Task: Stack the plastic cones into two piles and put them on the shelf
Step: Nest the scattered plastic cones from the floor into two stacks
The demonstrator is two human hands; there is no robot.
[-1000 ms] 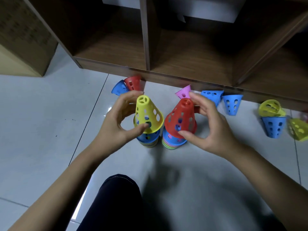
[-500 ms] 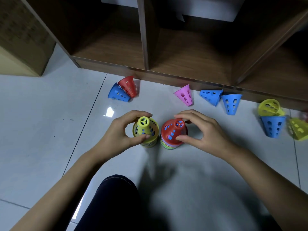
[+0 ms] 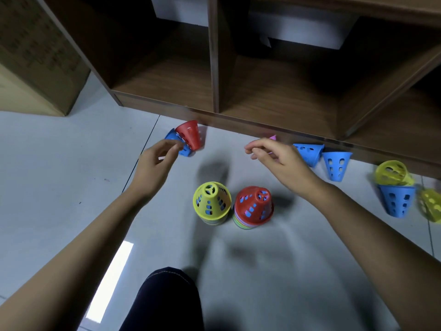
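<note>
- Head view, what has changed: half a second ago my hands were pressing the yellow and red cones down onto the piles. Now both have let go and reach up toward the shelf edge.
- My left hand [image 3: 155, 163] is at 10 o'clock from the piles, fingers curled, with the tips over a blue cone [image 3: 181, 150] that lies against a red cone [image 3: 189, 134]. The blur hides whether I have it pinched.
- My right hand [image 3: 279, 161] is at 1 o'clock, fingers bent loosely over the pink cone [image 3: 272, 137], which is mostly hidden behind them. I cannot tell if I am touching it.
- The yellow-topped pile [image 3: 212, 203] and the red-topped pile [image 3: 254, 206] stand upright on the floor, just beside each other and free of my hands.
- I judge that round done and the next pair about to be picked up.
- Inside the piles, blue shows through the holes of both top cones, and mixed-colour rims are banded beneath.
- Loose cones wait at 2 to 3 o'clock: a tipped blue cone [image 3: 309, 150], an upturned blue cone [image 3: 336, 164], a yellow cone [image 3: 392, 173] sitting in another blue cone [image 3: 396, 199], and a yellow cone at the frame edge [image 3: 432, 206].
- The shelf [image 3: 274, 96] is at 12 o'clock, and I see no cones in its compartments. The stacking goes on, and the shelving is not begun.
</note>
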